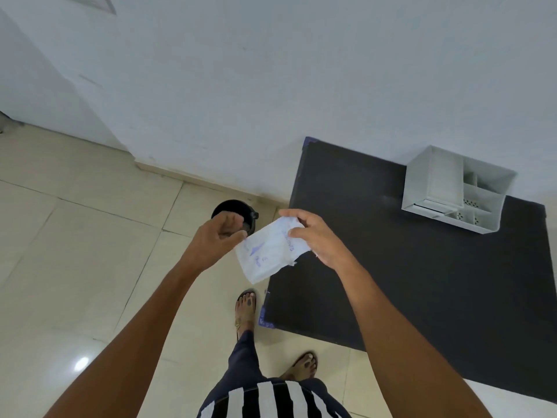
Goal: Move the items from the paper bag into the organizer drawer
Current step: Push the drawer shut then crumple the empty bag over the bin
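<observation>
Mid-frame, both hands pinch a white paper bag [269,253]: left hand [221,236] at its left corner, right hand [313,236] at its top edge.

Home room: tiled floor [75,267], bare white wall [271,70].

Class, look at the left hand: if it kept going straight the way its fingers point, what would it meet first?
Probably the white paper bag: the left hand points right, its fingertips already at the bag's edge. Depth is unclear.
</observation>
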